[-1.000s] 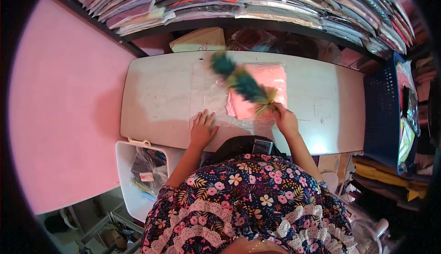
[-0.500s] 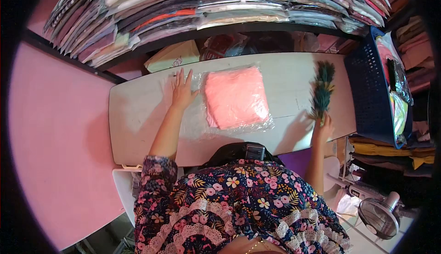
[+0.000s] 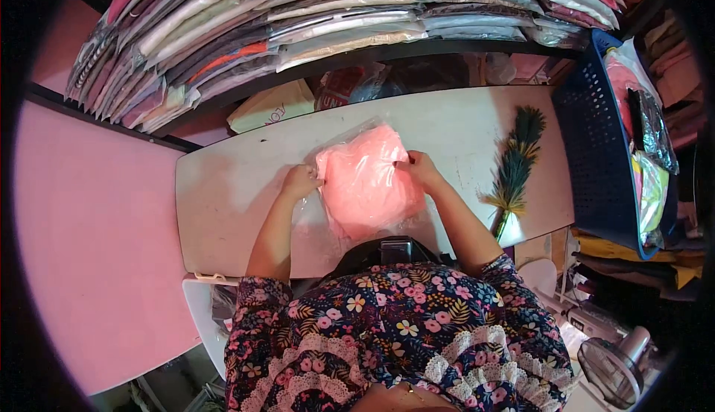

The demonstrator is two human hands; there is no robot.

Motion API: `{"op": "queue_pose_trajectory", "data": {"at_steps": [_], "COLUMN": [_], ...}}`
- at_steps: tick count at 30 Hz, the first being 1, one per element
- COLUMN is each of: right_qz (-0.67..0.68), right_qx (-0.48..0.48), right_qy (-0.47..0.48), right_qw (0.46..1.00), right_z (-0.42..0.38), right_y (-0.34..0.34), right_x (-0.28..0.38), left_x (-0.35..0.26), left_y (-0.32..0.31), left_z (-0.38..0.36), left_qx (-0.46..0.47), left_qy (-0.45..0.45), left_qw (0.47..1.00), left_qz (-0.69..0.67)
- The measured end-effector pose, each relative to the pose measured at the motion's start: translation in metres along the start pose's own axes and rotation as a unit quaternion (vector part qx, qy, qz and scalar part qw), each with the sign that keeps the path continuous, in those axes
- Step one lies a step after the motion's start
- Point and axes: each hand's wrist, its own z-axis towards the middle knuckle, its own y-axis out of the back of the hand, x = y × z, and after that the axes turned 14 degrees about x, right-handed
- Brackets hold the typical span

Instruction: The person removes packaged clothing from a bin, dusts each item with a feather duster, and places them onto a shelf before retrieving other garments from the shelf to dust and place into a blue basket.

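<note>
A folded salmon-pink garment in a clear plastic bag [image 3: 366,188] lies tilted on the white table, close to my body. At its left edge, my left hand [image 3: 301,181] is closed with curled fingers on the plastic. My right hand [image 3: 421,171] pinches the bag's upper right side, the thumb on top of it. A feather duster [image 3: 518,155] with dark green feathers, yellowish near the handle, lies on the table to the right, apart from both hands.
The white table [image 3: 231,211] stretches under the bag. A shelf of bagged folded clothes [image 3: 350,21] runs along the back. At the right stands a blue perforated basket [image 3: 599,136] holding plastic packages. A fan [image 3: 614,367] sits at lower right.
My right hand has let go of the feather duster and moved left onto the bag. My left hand has closed on the bag's left edge. The bag has turned and shifted slightly towards me.
</note>
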Motion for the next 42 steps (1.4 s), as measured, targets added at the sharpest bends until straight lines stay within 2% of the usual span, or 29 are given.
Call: {"op": "queue_pose_trajectory", "data": {"at_steps": [2, 3, 5, 6, 7, 8, 9, 10, 11, 12, 13, 15, 16, 18, 19, 21, 22, 24, 29, 30, 31, 32, 34, 35, 36, 38, 40, 41, 42], "right_qz": [0.053, 0.022, 0.064, 0.055, 0.046, 0.044, -0.015, -0.071, -0.071, -0.219, -0.361, -0.406, -0.385, -0.346, -0.327, -0.354, -0.355, -0.426, -0.485, -0.496, -0.480, -0.482, -0.317, -0.143, -0.280, -0.145, -0.205, -0.227, -0.239], "right_qx": [0.090, 0.052, 0.027, 0.010, -0.008, -0.005, -0.047, -0.090, -0.088, -0.143, -0.195, -0.226, -0.237, -0.178, -0.134, -0.082, -0.075, -0.012, -0.053, -0.066, -0.085, -0.086, -0.177, -0.203, -0.281, -0.266, -0.217, -0.173, -0.106], "right_qy": [-0.056, 0.014, 0.103, 0.139, 0.176, 0.173, 0.220, 0.269, 0.269, 0.260, 0.245, 0.120, 0.103, -0.040, -0.107, -0.038, -0.038, -0.167, -0.187, -0.202, -0.183, -0.182, -0.068, -0.152, -0.024, -0.049, 0.015, -0.026, -0.026], "right_qw": [0.993, 0.998, 0.992, 0.989, 0.983, 0.984, 0.974, 0.956, 0.956, 0.930, 0.879, 0.877, 0.886, 0.920, 0.929, 0.931, 0.931, 0.889, 0.853, 0.842, 0.854, 0.853, 0.929, 0.957, 0.917, 0.952, 0.954, 0.958, 0.965], "right_z": [0.004, -0.003, -0.004, -0.006, -0.006, -0.003, -0.002, -0.004, -0.012, -0.027, -0.045, -0.089, -0.115, -0.165, -0.185, -0.205, -0.207, -0.208, -0.218, -0.220, -0.222, -0.226, -0.225, -0.224, -0.218, -0.209, -0.199, -0.200, -0.200], "right_y": [0.020, 0.029, 0.051, 0.063, 0.072, 0.078, 0.085, 0.096, 0.111, 0.125, 0.138, 0.143, 0.138, 0.107, 0.089, 0.067, 0.056, 0.028, 0.018, 0.023, 0.031, 0.038, 0.045, 0.045, 0.048, 0.033, 0.018, 0.007, -0.004], "right_x": [0.005, 0.032, 0.066, 0.085, 0.098, 0.101, 0.102, 0.103, 0.101, 0.102, 0.098, 0.072, 0.060, 0.042, 0.040, -0.003, -0.001, 0.002, -0.006, -0.013, -0.022, -0.030, -0.021, -0.007, -0.022, 0.022, 0.017, 0.020, 0.017], "left_x": [-0.019, -0.039, -0.090, -0.104, -0.114, -0.119, -0.122, -0.129, -0.140, -0.149, -0.153, -0.131, -0.106, -0.044, -0.019, 0.007, 0.009, 0.011, 0.005, 0.009, 0.015, 0.029, 0.065, 0.081, 0.087, 0.094, 0.107, 0.114, 0.119], "left_y": [0.005, 0.015, 0.043, 0.050, 0.056, 0.058, 0.053, 0.047, 0.038, 0.023, -0.001, -0.056, -0.089, -0.133, -0.143, -0.156, -0.151, -0.136, -0.138, -0.143, -0.147, -0.151, -0.164, -0.169, -0.169, -0.163, -0.163, -0.164, -0.165], "left_z": [-0.021, -0.038, -0.080, -0.094, -0.107, -0.113, -0.115, -0.117, -0.118, -0.117, -0.114, -0.112, -0.108, -0.120, -0.121, -0.119, -0.120, -0.120, -0.108, -0.107, -0.105, -0.102, -0.100, -0.100, -0.103, -0.104, -0.101, -0.100, -0.098], "left_qx": [-0.102, -0.103, -0.230, -0.230, -0.331, -0.424, -0.422, -0.457, -0.489, -0.489, -0.446, -0.373, -0.349, -0.285, -0.290, -0.211, -0.210, -0.274, -0.328, -0.300, -0.273, -0.275, -0.262, -0.259, -0.261, -0.298, -0.314, -0.327, -0.330], "left_qy": [-0.051, -0.047, -0.074, -0.071, -0.129, -0.182, -0.181, -0.209, -0.236, -0.235, -0.224, -0.182, -0.159, -0.180, -0.185, -0.161, -0.157, -0.167, -0.134, -0.112, -0.089, -0.090, -0.120, -0.121, -0.113, -0.063, -0.048, -0.036, -0.034], "left_qw": [0.993, 0.993, 0.963, 0.963, 0.935, 0.882, 0.883, 0.850, 0.811, 0.811, 0.831, 0.859, 0.866, 0.905, 0.904, 0.955, 0.957, 0.943, 0.932, 0.943, 0.953, 0.952, 0.952, 0.953, 0.954, 0.942, 0.937, 0.931, 0.930], "left_qz": [-0.041, -0.042, -0.121, -0.125, -0.015, 0.095, 0.092, 0.156, 0.220, 0.219, 0.247, 0.301, 0.321, 0.258, 0.253, 0.129, 0.125, 0.091, 0.072, 0.087, 0.102, 0.100, 0.100, 0.095, 0.090, 0.139, 0.147, 0.159, 0.155]}}
